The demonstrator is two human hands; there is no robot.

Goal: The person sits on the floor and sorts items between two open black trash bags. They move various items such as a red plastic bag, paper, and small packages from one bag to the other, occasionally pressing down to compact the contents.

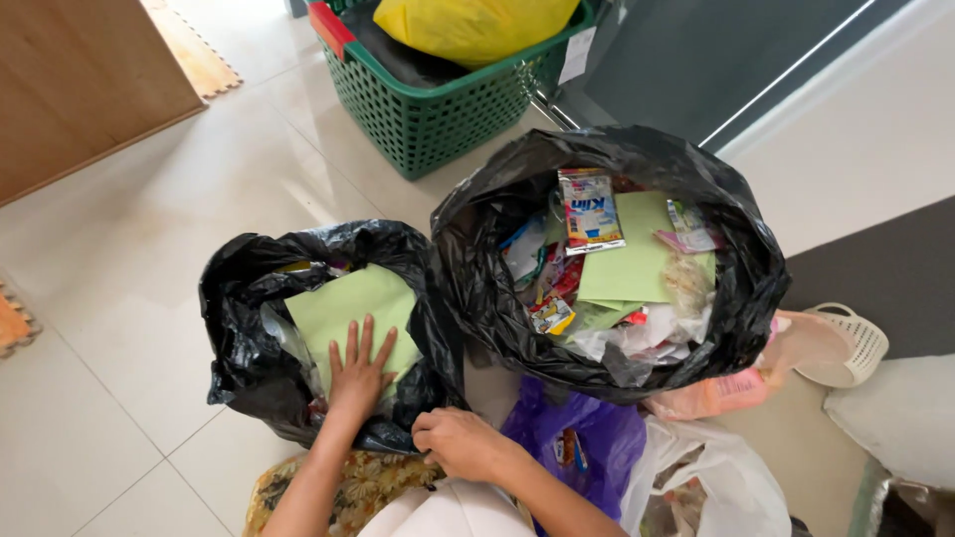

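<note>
Head view: the left hand (pixel 358 373) is laid flat, fingers spread, holding nothing, pressed on the green paper sheet (pixel 348 313) inside the smaller black bag (pixel 239 328). The right hand (pixel 460 443) is curled shut on that bag's near rim, just right of the sheet. The sheet's long axis is seen running up-left, away from the left hand. A larger black bag (pixel 497 209) is touching on the right.

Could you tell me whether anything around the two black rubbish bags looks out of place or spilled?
Nothing has spilled onto the white tiled floor. The larger black plastic bag gapes open, heaped with wrappers and a green paper sheet. The left hand presses flat on green paper in the smaller black bag; the right hand pinches its rim.
</note>
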